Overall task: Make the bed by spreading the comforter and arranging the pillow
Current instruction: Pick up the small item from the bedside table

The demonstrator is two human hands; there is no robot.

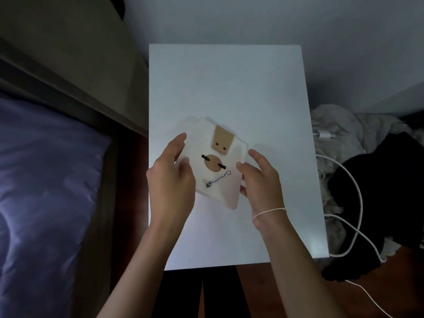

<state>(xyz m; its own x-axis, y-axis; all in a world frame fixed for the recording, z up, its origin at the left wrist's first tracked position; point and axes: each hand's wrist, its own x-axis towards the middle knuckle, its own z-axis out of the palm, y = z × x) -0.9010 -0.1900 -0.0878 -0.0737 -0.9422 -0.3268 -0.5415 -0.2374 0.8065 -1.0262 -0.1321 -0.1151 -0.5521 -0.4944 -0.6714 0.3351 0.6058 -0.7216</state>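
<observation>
The comforter [46,175], a purple-blue satin cover, lies rumpled on the bed at the left edge of the view, beside the bed's dark frame [75,88]. No pillow can be made out for certain.

Both hands are away from the bedding, over the white desk [229,88] that stands just right of the bed. Between them they hold a flat white card [220,180], tilted so that one corner points away from the person. The left hand [172,180] grips the card's left edge, fingers curled along it and thumb on the face. The right hand [261,180] holds the right edge, thumb on top and fingertips curled under. A thin white string [270,211] circles the right wrist.

On the card sit a tan tab [222,140] with two dark dots, a tan disc [213,163] crossed by two short black pegs, and below that a small metal piece [208,184] on a loop of blue thread [221,177].

Right of the desk, on the floor, lie a heap of pale fabric [332,125] and a dark garment [390,191]. A white cable [358,203] loops over them, with a white plug [325,135] near its upper end. Reddish wood floor [401,271] shows at the lower right.
</observation>
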